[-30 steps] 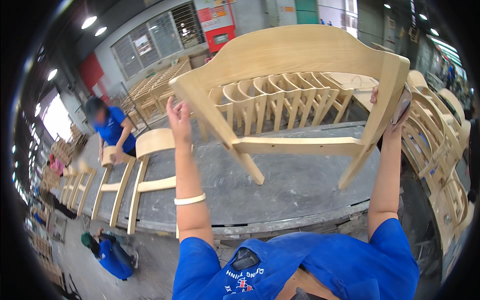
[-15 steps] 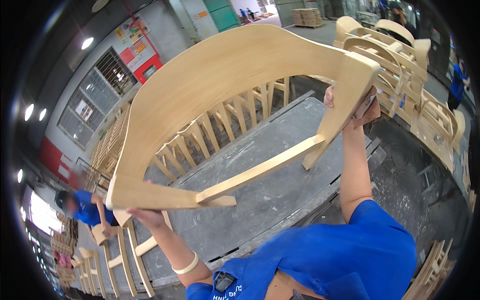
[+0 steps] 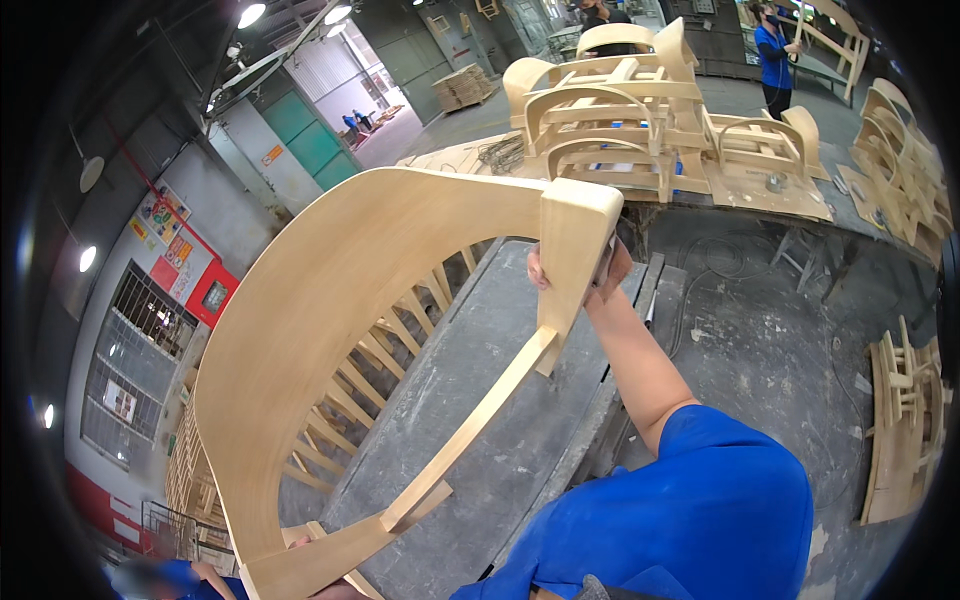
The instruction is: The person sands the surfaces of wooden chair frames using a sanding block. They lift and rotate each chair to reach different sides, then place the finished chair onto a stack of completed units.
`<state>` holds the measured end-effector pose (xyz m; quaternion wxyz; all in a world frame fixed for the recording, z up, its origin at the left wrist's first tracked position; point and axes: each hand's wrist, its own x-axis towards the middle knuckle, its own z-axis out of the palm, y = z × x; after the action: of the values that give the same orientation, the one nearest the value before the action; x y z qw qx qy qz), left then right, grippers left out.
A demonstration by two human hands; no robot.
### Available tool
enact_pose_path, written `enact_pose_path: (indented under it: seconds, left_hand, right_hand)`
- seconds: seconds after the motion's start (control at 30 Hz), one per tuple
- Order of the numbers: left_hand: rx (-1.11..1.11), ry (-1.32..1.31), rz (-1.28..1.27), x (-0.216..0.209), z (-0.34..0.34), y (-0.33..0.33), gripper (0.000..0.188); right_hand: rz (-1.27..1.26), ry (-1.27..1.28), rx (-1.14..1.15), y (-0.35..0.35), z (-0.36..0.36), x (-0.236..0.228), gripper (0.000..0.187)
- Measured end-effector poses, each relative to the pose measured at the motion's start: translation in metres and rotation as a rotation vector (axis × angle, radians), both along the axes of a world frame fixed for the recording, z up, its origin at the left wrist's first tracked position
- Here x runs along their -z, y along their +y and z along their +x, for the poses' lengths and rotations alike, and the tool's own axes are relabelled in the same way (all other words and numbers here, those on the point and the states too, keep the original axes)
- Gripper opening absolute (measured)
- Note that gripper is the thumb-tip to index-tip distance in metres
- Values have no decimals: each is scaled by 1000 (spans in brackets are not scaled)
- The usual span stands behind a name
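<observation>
I hold up a pale wooden chair frame with a wide curved backrest, end posts and a thin crossbar between them. My right hand is closed round the post at the right end, its fingertips showing on the post's left side. Something dark by that palm is mostly hidden. Low on the left, my left hand grips the other end from below; only a fingertip and part of the hand show. Beneath the frame lies a grey, scuffed worktable.
Slatted wooden parts line the table's far side. More chair frames are stacked on a bench ahead to the right. Wooden pieces stand on the floor at right. A co-worker stands far right; another person's blue sleeve shows lower left.
My view has turned to the right, so the chair frame sits lower and further left in it. Its left end has dropped towards the lower edge. Both hands still hold it.
</observation>
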<state>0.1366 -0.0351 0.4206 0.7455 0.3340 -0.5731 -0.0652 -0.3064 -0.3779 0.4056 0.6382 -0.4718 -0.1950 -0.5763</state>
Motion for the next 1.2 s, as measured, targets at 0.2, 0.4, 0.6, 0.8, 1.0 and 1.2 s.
enact_pose_path:
  seconds: [0.2,0.4,0.6,0.8,1.0,1.2]
  left_hand:
    - [-421,73,16,12,-11,-4,89]
    - [-446,72,48,24,5,-1,102]
    - [-353,63,49,26,24,-11,101]
    - [-316,124,-130,24,-2,-33,84]
    - [-536,-40,-132,-8,-26,-25,97]
    - [-524,-11,-107,-18,8,44,97]
  right_hand:
    - [398,24,226,-15,-13,30,40]
    - [658,-234,645,54,-84,-21,46]
    - [-267,696,1725,131,-110,-96,38]
    - [92,958,1632,91,-79,-105,51]
    - [-275,551,1793,57,-79,-89,37]
    - [100,621,1495,86,-22,-99,30]
